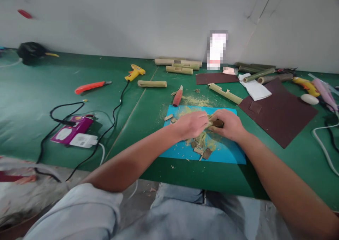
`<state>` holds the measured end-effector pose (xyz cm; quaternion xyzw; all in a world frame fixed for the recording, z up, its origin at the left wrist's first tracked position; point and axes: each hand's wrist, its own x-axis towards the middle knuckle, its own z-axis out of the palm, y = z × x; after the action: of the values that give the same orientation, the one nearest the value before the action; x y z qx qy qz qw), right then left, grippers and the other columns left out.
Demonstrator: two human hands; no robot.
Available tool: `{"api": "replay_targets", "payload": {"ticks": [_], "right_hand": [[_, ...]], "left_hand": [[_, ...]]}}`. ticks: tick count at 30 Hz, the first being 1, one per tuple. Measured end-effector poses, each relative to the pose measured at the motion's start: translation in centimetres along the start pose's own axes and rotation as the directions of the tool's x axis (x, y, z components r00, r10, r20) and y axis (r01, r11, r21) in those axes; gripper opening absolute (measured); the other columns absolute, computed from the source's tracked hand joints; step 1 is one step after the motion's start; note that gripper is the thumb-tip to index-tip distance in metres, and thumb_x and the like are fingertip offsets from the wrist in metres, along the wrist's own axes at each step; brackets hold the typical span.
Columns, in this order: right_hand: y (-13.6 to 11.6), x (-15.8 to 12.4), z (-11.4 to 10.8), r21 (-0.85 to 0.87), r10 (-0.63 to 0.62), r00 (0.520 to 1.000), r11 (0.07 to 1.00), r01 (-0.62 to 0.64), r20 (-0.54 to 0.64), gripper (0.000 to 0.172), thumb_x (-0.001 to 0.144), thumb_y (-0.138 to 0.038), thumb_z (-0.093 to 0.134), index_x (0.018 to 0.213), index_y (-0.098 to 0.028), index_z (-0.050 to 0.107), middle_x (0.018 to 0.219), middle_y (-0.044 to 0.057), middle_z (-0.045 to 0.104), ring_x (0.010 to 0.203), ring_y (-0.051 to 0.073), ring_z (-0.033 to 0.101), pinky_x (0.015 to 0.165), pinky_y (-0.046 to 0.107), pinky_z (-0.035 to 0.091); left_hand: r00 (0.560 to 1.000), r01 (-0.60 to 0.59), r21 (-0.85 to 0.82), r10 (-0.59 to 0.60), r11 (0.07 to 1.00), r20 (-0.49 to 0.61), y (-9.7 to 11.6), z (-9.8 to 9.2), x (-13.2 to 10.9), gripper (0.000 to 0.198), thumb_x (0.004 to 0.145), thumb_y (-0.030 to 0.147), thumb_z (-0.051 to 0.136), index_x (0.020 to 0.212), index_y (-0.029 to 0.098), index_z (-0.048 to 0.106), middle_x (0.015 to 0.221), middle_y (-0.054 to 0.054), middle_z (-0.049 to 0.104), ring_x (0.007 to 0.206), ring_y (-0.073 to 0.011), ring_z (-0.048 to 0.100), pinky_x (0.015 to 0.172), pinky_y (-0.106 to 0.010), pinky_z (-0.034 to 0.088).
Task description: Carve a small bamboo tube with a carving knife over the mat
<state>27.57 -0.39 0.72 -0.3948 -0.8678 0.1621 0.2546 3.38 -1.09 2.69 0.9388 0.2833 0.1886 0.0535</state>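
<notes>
Both hands meet over a blue sheet [229, 154] strewn with pale shavings. My left hand [192, 124] is closed, palm down, on a bamboo piece [209, 125] that mostly hides under its fingers. Thumb and fingers of my right hand [230, 124] pinch a small brown piece of what looks like sandpaper [218, 123] against the bamboo's right end. Several bamboo chips [207, 153] lie just below the hands. Beyond the sheet's far edge rests a carving knife [177, 96] with a red handle.
Bamboo tubes [179, 70] lie along the wall, below a blurred bright screen [217, 51]. Brown sheets [282, 116] spread at right. On the left are a yellow glue gun [135, 71], a red utility knife [91, 87], and a purple power strip [72, 129] with trailing cords.
</notes>
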Motion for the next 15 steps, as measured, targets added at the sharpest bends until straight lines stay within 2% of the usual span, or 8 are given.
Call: {"api": "replay_targets", "payload": {"ticks": [6,10,15], "right_hand": [[-0.04,0.04,-0.11,0.010,-0.003,1.000,1.000,0.003,0.016,0.017,0.087,-0.036,0.079,0.096,-0.026,0.068,0.095,0.003,0.073,0.088,0.024,0.063,0.077,0.036,0.039],[-0.06,0.08,-0.18,-0.003,0.017,1.000,1.000,-0.017,0.021,0.020,0.085,-0.038,0.081,0.095,-0.026,0.068,0.092,0.003,0.072,0.087,0.024,0.062,0.075,0.036,0.039],[-0.04,0.04,-0.24,0.011,0.004,1.000,1.000,-0.004,0.027,0.019,0.086,-0.037,0.080,0.096,-0.026,0.069,0.092,0.003,0.072,0.088,0.024,0.062,0.076,0.036,0.040]], "left_hand": [[1.000,-0.014,-0.011,0.014,1.000,0.018,0.12,0.17,-0.02,0.035,0.109,0.025,0.041,0.083,0.018,0.061,0.087,-0.008,0.063,0.080,-0.0214,0.058,0.070,-0.036,0.043],[1.000,0.029,-0.026,-0.030,0.999,-0.006,0.02,0.21,0.00,0.031,0.109,0.025,0.044,0.083,0.018,0.061,0.086,-0.007,0.062,0.080,-0.0208,0.058,0.069,-0.035,0.042],[1.000,-0.012,0.013,0.012,1.000,-0.005,0.15,0.31,0.03,0.031,0.110,0.024,0.044,0.083,0.018,0.061,0.087,-0.008,0.064,0.081,-0.0201,0.059,0.070,-0.034,0.042]]}}
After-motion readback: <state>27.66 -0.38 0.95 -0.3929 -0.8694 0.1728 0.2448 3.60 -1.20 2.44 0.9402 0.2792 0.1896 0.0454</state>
